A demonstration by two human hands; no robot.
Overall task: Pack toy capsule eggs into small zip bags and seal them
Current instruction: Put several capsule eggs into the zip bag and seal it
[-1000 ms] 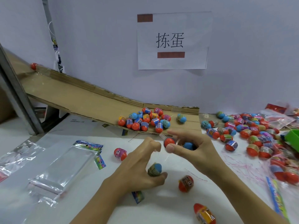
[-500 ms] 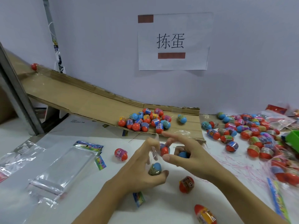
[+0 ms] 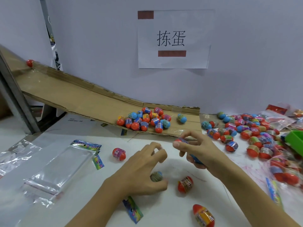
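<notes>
Hidden and cut off

The left hand half covers a blurred egg; the green bin at the table's right edge is cropped.

Even, diffuse indoor light falls on my white table, leaving only faint shadows under my hands; glare streaks the clear zip bags at left; my right hand shows motion blur, and the wide lens bends and softens the frame edges
</notes>
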